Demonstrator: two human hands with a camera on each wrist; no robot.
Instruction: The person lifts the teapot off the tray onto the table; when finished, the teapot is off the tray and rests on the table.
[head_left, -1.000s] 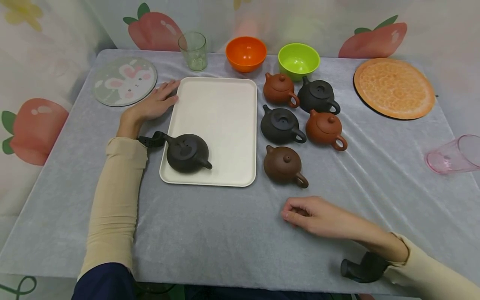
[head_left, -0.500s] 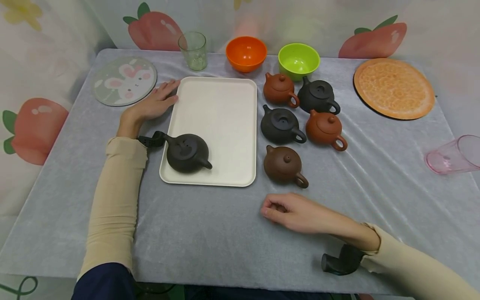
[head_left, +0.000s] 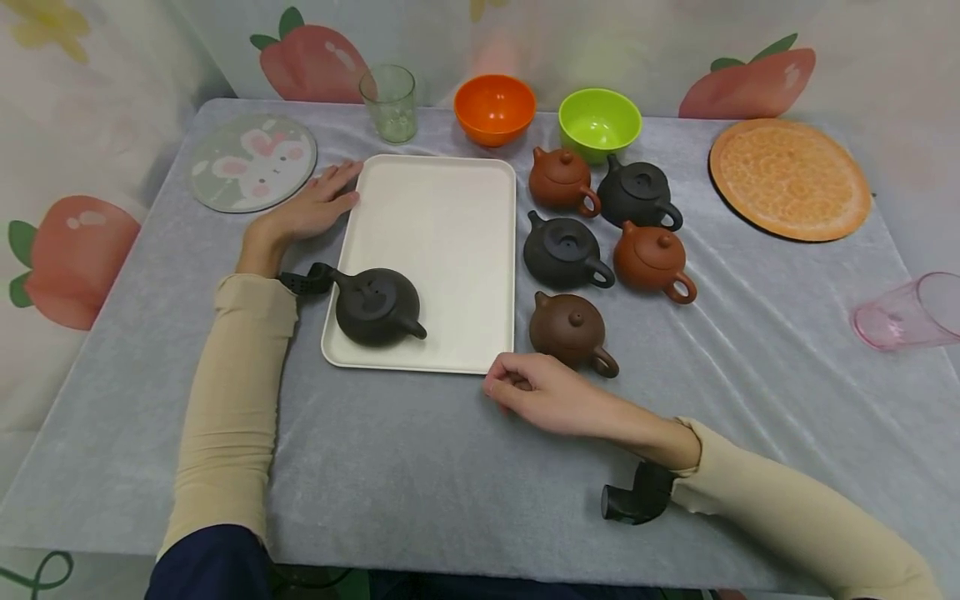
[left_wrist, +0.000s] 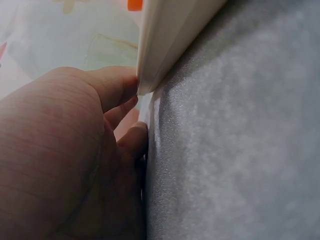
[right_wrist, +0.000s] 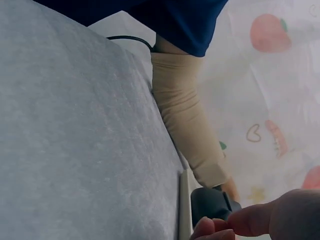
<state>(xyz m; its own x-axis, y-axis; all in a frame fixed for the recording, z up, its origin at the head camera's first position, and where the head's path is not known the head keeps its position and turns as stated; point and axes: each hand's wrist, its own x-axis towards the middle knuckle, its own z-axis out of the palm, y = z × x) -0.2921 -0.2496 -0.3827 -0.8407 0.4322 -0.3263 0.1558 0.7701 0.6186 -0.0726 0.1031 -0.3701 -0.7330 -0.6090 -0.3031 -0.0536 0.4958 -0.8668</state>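
My left hand (head_left: 309,208) lies flat on the grey cloth, its fingers against the left rim of the cream tray (head_left: 450,208); in the left wrist view the fingers (left_wrist: 117,90) touch the tray's edge (left_wrist: 170,40). A dark teapot (head_left: 375,306) sits in the tray's near left corner. My right hand (head_left: 517,387) hovers at the tray's near right corner, fingers curled in with nothing in them, just in front of a brown teapot (head_left: 568,329). In the right wrist view only its fingertips (right_wrist: 220,227) show.
Two black teapots (head_left: 564,250) (head_left: 637,192) and two reddish ones (head_left: 651,258) (head_left: 558,177) stand right of the tray. Behind are an orange bowl (head_left: 493,108), a green bowl (head_left: 597,122) and a glass (head_left: 390,102). A rabbit mat (head_left: 251,161), an orange mat (head_left: 789,177) and a tipped pink cup (head_left: 907,312) lie around.
My right hand has slid left and forward across the cloth, from the near middle up to the tray's near right corner. The left hand and teapots have stayed put.
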